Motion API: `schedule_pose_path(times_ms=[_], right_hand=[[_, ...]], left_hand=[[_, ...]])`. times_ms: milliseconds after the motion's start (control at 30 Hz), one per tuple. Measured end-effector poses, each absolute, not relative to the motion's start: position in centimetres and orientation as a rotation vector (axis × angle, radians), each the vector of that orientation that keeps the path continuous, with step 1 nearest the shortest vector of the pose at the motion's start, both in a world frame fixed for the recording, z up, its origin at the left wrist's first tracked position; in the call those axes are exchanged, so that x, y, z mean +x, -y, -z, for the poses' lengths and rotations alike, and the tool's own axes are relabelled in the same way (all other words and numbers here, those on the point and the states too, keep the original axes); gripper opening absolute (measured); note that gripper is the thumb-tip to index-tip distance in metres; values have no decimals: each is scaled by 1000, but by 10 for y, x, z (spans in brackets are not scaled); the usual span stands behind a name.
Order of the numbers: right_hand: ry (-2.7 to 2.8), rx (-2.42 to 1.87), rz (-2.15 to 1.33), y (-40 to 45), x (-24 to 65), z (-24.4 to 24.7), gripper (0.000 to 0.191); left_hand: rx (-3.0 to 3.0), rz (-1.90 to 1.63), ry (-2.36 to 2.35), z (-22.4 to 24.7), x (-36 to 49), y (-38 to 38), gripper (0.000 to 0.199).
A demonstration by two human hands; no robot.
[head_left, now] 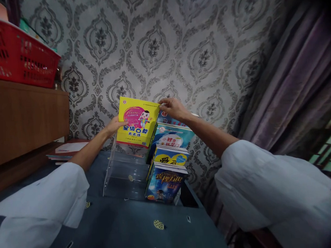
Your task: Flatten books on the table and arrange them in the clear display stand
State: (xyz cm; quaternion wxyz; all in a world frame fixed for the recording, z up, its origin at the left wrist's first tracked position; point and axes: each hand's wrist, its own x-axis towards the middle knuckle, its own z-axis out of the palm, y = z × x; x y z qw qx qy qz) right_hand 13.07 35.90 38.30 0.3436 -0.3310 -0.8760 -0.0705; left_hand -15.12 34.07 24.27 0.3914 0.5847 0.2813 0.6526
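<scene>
A yellow workbook (137, 121) with a pink circle and a cartoon child stands upright at the top left of a clear tiered rack (124, 176). My left hand (114, 126) grips its left edge, thumb across the cover. At its upper right corner, my right hand (173, 108) pinches the book with bent fingers. Right of it, several books fill the rack's tiers: a blue-covered book (165, 116) at the back, a light-blue book (172, 136), a yellow-and-blue book (170, 158), and a dark blue book (164, 183) in front.
The rack rests on a dark patterned tablecloth (136, 226) against a wallpapered wall (152, 48). On the left, a red basket (38, 67) sits on a wooden cabinet (26, 110), with a stack of papers (65, 148) beside it. A purple curtain (283, 87) hangs on the right.
</scene>
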Motion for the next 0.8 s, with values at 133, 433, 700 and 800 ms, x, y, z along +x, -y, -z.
schedule_pose_path(times_ms=[133,433,700,800], right_hand=[[2278,-843,201,-359,132,-383,26],[2276,-1007,88,-356,128,-386,45],[2259,-1004,90,-363,129,-385,46],[2275,-976,78,-362,131,-383,47]], left_hand=[[1435,-1699,-759,-243,-148,-340,60],[1365,-1773,-772,-240,-144,-350,57],[1375,-1770,-753,-240,-142,-353,57],[1451,-1681,-716,-240,-146,-345,52]])
